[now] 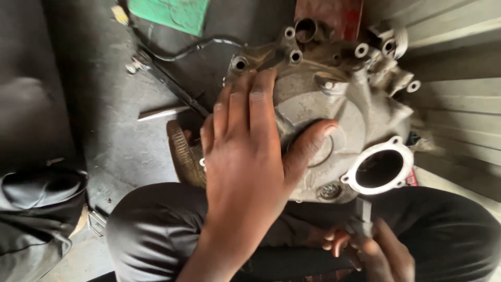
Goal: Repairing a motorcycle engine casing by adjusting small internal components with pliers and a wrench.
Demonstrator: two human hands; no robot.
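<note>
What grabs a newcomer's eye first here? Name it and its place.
The left hand lies spread flat on a grey cast-metal engine cover at centre frame. At the cover's lower right gapes a round flanged opening. Below it, the right hand grips a small dark tool.

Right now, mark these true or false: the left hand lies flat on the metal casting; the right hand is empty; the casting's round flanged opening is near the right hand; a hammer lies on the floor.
1. The left hand lies flat on the grey metal casting: true.
2. The right hand is empty: false, it grips a small dark metal tool.
3. The round flanged opening is near the right hand: true.
4. A hammer lies on the floor: false, only a black bar and a thin rod show.
</note>
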